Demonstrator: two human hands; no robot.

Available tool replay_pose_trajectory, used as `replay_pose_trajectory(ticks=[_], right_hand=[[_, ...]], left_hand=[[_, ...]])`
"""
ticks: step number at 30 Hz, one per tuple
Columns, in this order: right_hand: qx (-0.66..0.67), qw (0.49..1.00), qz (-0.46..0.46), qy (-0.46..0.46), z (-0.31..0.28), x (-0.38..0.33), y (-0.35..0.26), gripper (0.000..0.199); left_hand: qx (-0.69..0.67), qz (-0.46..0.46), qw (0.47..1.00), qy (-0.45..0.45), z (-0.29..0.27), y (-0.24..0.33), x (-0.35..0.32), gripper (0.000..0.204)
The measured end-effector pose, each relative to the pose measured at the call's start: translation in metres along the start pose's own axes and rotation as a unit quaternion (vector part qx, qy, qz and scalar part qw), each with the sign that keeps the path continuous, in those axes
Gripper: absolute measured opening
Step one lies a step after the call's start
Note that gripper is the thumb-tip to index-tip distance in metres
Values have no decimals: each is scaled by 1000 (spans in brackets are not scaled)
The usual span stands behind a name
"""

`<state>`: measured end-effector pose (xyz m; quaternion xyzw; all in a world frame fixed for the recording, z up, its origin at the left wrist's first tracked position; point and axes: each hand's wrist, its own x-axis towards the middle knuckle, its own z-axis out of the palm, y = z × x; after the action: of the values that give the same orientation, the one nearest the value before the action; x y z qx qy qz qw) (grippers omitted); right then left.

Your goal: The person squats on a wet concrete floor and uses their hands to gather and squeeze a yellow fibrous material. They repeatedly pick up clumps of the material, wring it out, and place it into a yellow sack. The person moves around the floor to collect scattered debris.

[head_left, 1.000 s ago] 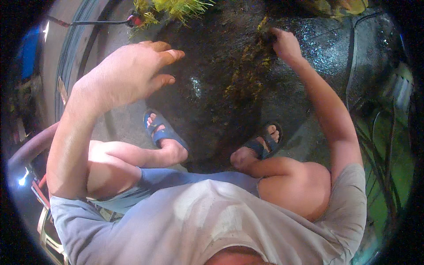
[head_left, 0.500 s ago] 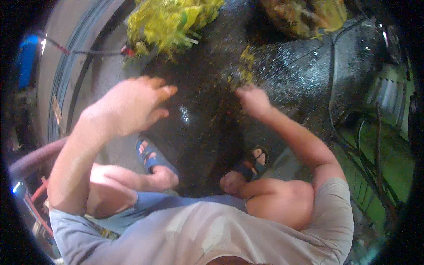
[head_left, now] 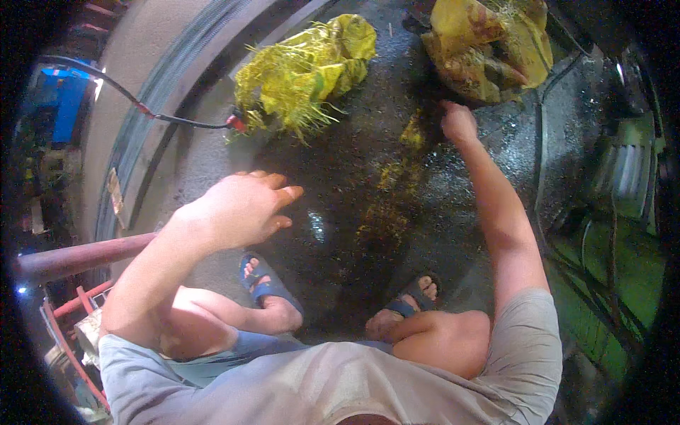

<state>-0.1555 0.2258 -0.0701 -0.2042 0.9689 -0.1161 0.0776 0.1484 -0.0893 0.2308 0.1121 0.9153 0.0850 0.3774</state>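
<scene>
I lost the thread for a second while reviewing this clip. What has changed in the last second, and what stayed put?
The right hand drew back over the wet floor, then reached out again to the yellow-brown heap. The view tipped forward, bringing the yellow-green bundle into sight. The left hand stayed raised, open and empty; the person stayed crouched.

warm light is falling from above, glaring off the wet dark floor (head_left: pixel 319 227) at centre; the frame's rim is darkening and bending, and the left hand (head_left: pixel 237 209) is blurring slightly.
</scene>
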Motion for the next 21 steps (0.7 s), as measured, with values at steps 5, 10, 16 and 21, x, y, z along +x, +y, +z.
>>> replay_pose_trajectory(ticks=[5, 10, 16, 21], right_hand=[[-5, 999, -8, 42, 12, -1, -15, 47], [21, 999, -7, -30, 3, -25, -54, 42], [120, 963, -241, 27, 37, -71, -68, 37], [144, 955, -234, 115, 35, -62, -86, 39]], left_hand=[[-16, 0, 1000, 17, 3, -7, -10, 53], [-21, -10, 1000, 12, 11, -15, -8, 53], [-40, 19, 999, -6, 14, -19, 10, 55], [-27, -2, 999, -21, 24, -30, 24, 55]])
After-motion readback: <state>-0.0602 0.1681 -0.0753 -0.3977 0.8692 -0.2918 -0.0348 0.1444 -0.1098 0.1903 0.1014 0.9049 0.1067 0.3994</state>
